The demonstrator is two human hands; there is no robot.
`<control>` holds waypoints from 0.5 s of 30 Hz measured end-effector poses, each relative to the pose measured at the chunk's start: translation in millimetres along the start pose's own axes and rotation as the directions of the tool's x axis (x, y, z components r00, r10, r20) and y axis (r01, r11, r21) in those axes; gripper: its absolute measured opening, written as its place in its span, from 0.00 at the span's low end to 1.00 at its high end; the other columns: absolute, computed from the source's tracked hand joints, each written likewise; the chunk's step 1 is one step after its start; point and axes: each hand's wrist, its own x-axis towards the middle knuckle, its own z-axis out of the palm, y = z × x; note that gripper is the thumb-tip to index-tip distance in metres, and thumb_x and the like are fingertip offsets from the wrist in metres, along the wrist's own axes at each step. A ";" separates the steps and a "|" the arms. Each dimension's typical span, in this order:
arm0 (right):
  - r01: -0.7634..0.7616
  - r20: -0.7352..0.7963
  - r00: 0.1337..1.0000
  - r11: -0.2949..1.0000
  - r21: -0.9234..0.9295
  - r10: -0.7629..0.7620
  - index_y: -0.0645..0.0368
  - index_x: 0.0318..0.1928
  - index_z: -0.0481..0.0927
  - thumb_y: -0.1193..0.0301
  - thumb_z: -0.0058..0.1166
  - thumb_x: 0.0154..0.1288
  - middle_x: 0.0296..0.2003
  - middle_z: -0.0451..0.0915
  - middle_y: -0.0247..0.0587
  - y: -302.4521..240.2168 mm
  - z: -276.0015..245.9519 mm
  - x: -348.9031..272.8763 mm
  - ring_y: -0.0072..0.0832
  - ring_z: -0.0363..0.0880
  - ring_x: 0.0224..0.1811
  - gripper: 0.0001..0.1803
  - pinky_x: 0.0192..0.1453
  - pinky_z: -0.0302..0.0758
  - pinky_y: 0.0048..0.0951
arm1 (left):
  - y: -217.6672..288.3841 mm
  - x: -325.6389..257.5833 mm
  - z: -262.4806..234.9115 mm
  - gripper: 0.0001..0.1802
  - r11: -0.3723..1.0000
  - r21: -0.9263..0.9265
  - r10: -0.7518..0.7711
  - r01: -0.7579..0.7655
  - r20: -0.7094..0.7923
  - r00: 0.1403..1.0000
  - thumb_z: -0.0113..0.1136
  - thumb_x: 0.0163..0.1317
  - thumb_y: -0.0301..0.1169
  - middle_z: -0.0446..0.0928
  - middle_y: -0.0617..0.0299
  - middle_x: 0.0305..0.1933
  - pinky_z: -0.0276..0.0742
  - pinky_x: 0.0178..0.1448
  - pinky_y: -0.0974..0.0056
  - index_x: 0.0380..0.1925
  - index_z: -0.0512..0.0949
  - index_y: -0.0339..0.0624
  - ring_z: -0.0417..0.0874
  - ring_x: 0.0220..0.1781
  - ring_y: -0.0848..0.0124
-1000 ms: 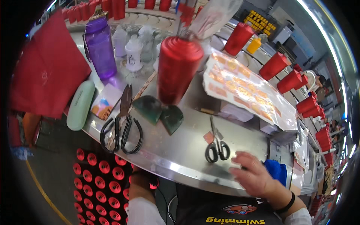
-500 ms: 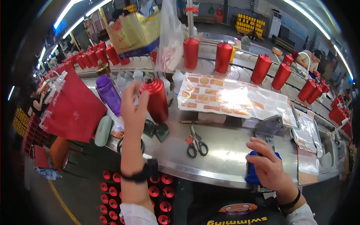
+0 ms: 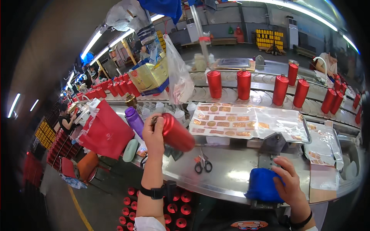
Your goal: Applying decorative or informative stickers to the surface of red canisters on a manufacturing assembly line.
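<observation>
At the left, the red bag (image 3: pixel 106 133) sits at the bench's end, I think to be out of the way of my arms. Beside it lie a pale green case (image 3: pixel 130 150) and a tilted purple bottle (image 3: pixel 134 120).

Next comes my left hand (image 3: pixel 153 136). Its fingers are closed around the neck end of the red bottle (image 3: pixel 178 133), which leans with its base toward the right and lower. Probably I hold it there because the neck is narrower, and so the shiny body is free of my fingers. It seems to be above the metal bench (image 3: pixel 231 179), not standing on it.

In the middle, the scissors (image 3: pixel 202 163) lie with their handles toward me, which makes them easy to pick up. Behind, the sheet of gold labels (image 3: pixel 231 121) is spread flat, perhaps so every label can be seen.

At the right, my right hand (image 3: pixel 287 181) holds nothing that I can see; its fingers are apart and softly curved, over the edge of the blue cloth (image 3: pixel 264 185). Whether they touch it, I cannot tell.
</observation>
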 end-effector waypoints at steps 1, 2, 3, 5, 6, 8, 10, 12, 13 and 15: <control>0.035 0.029 0.999 0.999 -0.027 -0.034 0.61 0.53 0.75 0.80 0.62 0.52 0.58 0.69 0.55 0.7 1.8 -0.4 0.54 0.69 0.61 0.25 0.63 0.69 0.47 | 21.6 -9.3 8.2 0.13 0.967 -0.243 -0.052 0.074 0.096 0.994 0.59 0.66 0.36 0.79 0.61 0.39 0.73 0.48 0.70 0.42 0.78 0.38 0.78 0.42 0.75; 0.033 0.024 0.999 0.999 -0.024 -0.032 0.61 0.53 0.75 0.80 0.62 0.52 0.58 0.69 0.55 0.0 3.3 -2.0 0.54 0.69 0.61 0.25 0.63 0.69 0.47 | 42.9 -18.4 22.0 0.12 0.913 -0.360 -0.126 0.193 0.202 0.971 0.58 0.67 0.36 0.79 0.61 0.39 0.74 0.48 0.71 0.43 0.77 0.38 0.78 0.42 0.76; 0.056 0.063 0.997 0.998 -0.039 -0.053 0.59 0.55 0.74 0.76 0.67 0.48 0.60 0.68 0.55 -0.6 6.3 -3.7 0.54 0.69 0.61 0.30 0.62 0.69 0.48 | 56.7 -27.2 37.7 0.12 0.831 -0.458 -0.182 0.317 0.315 0.931 0.57 0.68 0.35 0.79 0.62 0.40 0.75 0.48 0.72 0.43 0.77 0.38 0.79 0.42 0.77; 0.053 0.099 0.994 0.996 -0.069 -0.046 0.57 0.57 0.73 0.72 0.72 0.43 0.61 0.66 0.56 -0.2 8.3 -8.9 0.54 0.69 0.60 0.37 0.61 0.69 0.48 | 60.8 -47.5 71.1 0.12 0.723 -0.485 -0.173 0.493 0.564 0.808 0.56 0.68 0.35 0.80 0.60 0.41 0.77 0.48 0.70 0.44 0.76 0.37 0.80 0.41 0.75; 0.085 0.132 0.988 0.995 -0.050 -0.078 0.55 0.59 0.72 0.70 0.74 0.40 0.62 0.65 0.57 -1.7 5.8 -13.7 0.53 0.69 0.60 0.40 0.60 0.70 0.47 | 62.9 -60.8 91.4 0.13 0.613 -0.502 -0.210 0.611 0.641 0.738 0.55 0.68 0.36 0.80 0.59 0.41 0.77 0.48 0.69 0.43 0.76 0.37 0.81 0.41 0.74; 0.096 0.133 0.987 0.994 -0.047 -0.089 0.50 0.61 0.70 0.67 0.75 0.38 0.63 0.63 0.59 -5.1 1.0 -27.6 0.53 0.70 0.59 0.44 0.56 0.70 0.46 | 64.2 -89.9 134.5 0.14 0.433 -0.438 -0.210 0.788 0.801 0.561 0.54 0.68 0.37 0.81 0.58 0.41 0.78 0.50 0.66 0.43 0.76 0.36 0.82 0.41 0.72; 0.079 0.164 0.985 0.992 -0.100 -0.062 0.54 0.63 0.68 0.68 0.73 0.42 0.62 0.63 0.63 -4.6 -3.0 -39.2 0.55 0.71 0.57 0.43 0.56 0.71 0.46 | 54.7 -113.2 164.0 0.14 0.360 -0.329 -0.266 0.873 0.861 0.434 0.54 0.68 0.37 0.81 0.57 0.41 0.78 0.50 0.66 0.42 0.77 0.35 0.82 0.42 0.71; -0.018 0.144 0.989 0.986 -0.164 0.042 0.56 0.63 0.68 0.69 0.72 0.43 0.62 0.63 0.65 -4.8 -8.0 -56.3 0.55 0.72 0.57 0.43 0.56 0.71 0.45 | 41.5 -135.0 203.1 0.14 0.304 -0.212 -0.278 0.929 0.913 0.300 0.54 0.68 0.37 0.81 0.57 0.40 0.77 0.51 0.63 0.40 0.78 0.35 0.82 0.42 0.70; -0.063 0.156 0.984 0.982 -0.177 0.091 0.60 0.63 0.66 0.69 0.71 0.44 0.61 0.63 0.67 -3.2 -8.7 -64.8 0.56 0.72 0.57 0.43 0.56 0.71 0.45 | 27.0 -144.2 217.0 0.15 0.309 -0.171 -0.320 0.936 0.908 0.271 0.53 0.69 0.39 0.81 0.58 0.38 0.78 0.50 0.64 0.39 0.79 0.37 0.82 0.40 0.70; -0.150 0.153 0.971 0.966 -0.213 0.185 0.63 0.64 0.65 0.69 0.70 0.45 0.61 0.62 0.69 3.6 -12.2 -78.0 0.57 0.72 0.57 0.44 0.56 0.72 0.45 | 15.8 -155.2 242.3 0.16 0.085 -0.052 -0.301 0.995 0.950 0.075 0.51 0.71 0.41 0.81 0.59 0.37 0.77 0.48 0.66 0.39 0.79 0.39 0.81 0.40 0.71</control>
